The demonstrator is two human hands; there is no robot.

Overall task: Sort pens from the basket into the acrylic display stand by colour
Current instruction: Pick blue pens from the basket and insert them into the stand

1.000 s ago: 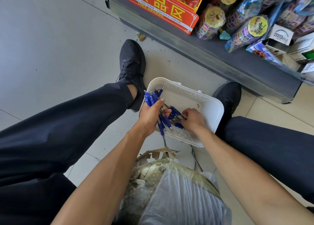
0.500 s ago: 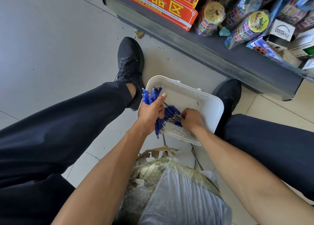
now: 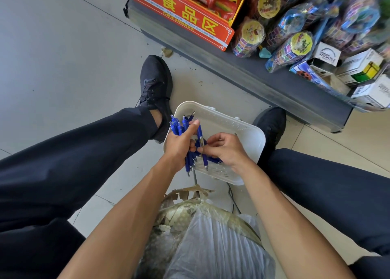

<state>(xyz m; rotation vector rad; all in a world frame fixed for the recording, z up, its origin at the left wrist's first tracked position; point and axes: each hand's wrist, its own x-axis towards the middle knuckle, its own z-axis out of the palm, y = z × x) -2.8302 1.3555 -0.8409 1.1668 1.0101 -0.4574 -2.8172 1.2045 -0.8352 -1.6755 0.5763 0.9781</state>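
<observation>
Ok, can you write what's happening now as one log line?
left hand: grips bundle of blue pens | right hand: pinches one blue pen | white basket: on floor between feet | acrylic stand: not visible

My left hand point(image 3: 179, 144) is curled in a fist-like grip, thumb pointing up. My right hand point(image 3: 224, 149) sits just beside it, fingertips point(image 3: 201, 150) pinched together toward the left palm. Both bare forearms reach forward between my knees.

Your blue pens point(image 3: 183, 129) stand bunched upright over the white basket's point(image 3: 251, 138) left edge. One pen point(image 3: 203, 150) sits apart, apparently vertical. A few lie inside.
</observation>
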